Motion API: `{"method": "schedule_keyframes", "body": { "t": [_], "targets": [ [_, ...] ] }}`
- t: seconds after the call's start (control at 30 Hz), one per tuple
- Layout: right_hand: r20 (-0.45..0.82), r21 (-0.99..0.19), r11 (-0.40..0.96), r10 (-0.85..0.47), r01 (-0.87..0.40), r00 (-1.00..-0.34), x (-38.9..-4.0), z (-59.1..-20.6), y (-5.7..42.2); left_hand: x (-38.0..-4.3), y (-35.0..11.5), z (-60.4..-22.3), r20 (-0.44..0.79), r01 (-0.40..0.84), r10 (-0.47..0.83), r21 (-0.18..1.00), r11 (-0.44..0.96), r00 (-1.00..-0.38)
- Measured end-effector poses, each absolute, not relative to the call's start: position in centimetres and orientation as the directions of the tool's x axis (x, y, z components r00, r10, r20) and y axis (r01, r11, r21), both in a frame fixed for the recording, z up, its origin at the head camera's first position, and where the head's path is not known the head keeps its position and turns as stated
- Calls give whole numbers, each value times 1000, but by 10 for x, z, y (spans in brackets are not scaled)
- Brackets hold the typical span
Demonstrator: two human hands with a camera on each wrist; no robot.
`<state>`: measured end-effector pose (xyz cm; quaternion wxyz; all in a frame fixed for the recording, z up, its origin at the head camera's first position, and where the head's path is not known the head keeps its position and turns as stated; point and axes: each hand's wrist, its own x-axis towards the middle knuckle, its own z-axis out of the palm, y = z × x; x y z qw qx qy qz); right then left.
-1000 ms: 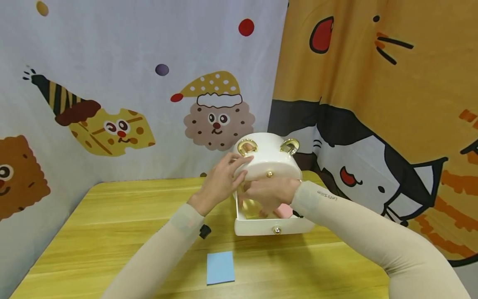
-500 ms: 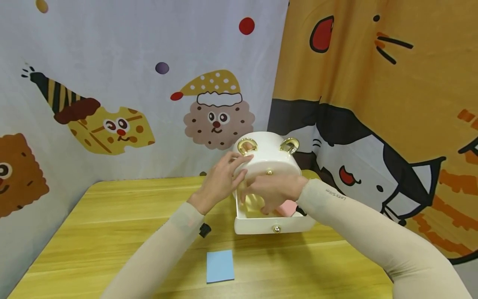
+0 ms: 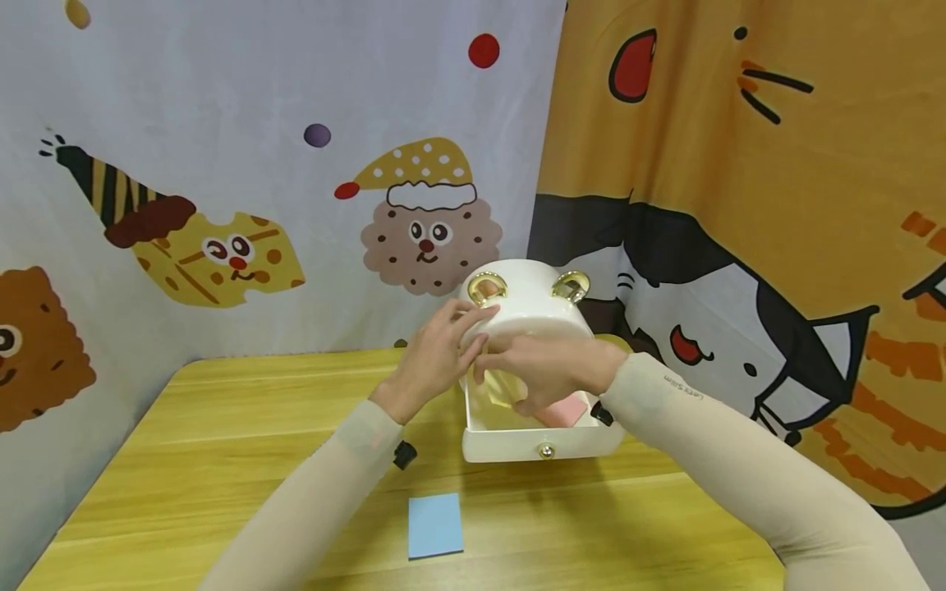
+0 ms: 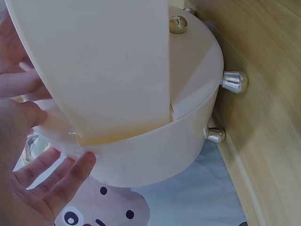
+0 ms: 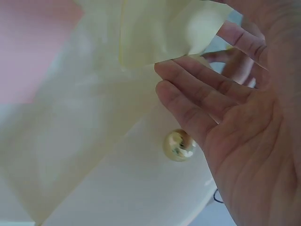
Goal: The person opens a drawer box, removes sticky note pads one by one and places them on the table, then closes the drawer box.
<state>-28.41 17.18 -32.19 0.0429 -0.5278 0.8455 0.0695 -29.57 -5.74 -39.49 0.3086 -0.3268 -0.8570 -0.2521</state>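
A white, round-topped storage box (image 3: 528,283) with gold ear-shaped trims stands at the back of the table, its lower drawer (image 3: 502,448) pulled out. My left hand (image 3: 436,349) steadies the box's left side, fingertips against the curved wall (image 4: 150,160), fingers loosely spread. Reaching over the drawer, my right hand (image 3: 554,371) pinches a yellow sticky note (image 5: 174,30) between thumb and fingers; the thumb is mostly hidden. That note stands tilted up inside the drawer. A pink sticky note (image 3: 565,410) lies flat in the drawer, to its right.
A blue sticky note pad (image 3: 435,527) lies on the wooden table (image 3: 244,460) in front of the box. Gold knobs (image 3: 546,451) stick out from the drawer fronts. Printed curtains (image 3: 251,98) hang close behind and to the right.
My right hand has risen slightly and shifted right, tilting the yellow sticky note up from the drawer. More of the pink note shows now. My left hand stays in place on the box.
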Motion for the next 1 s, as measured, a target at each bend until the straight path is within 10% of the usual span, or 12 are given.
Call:
{"method": "schedule_keyframes", "body": {
  "t": [1.0],
  "targets": [
    [225,-7,301,-928,-953,-295,-264,-315,200,-298,-58,-395,676,715,411,250,653,-611]
  ]
}}
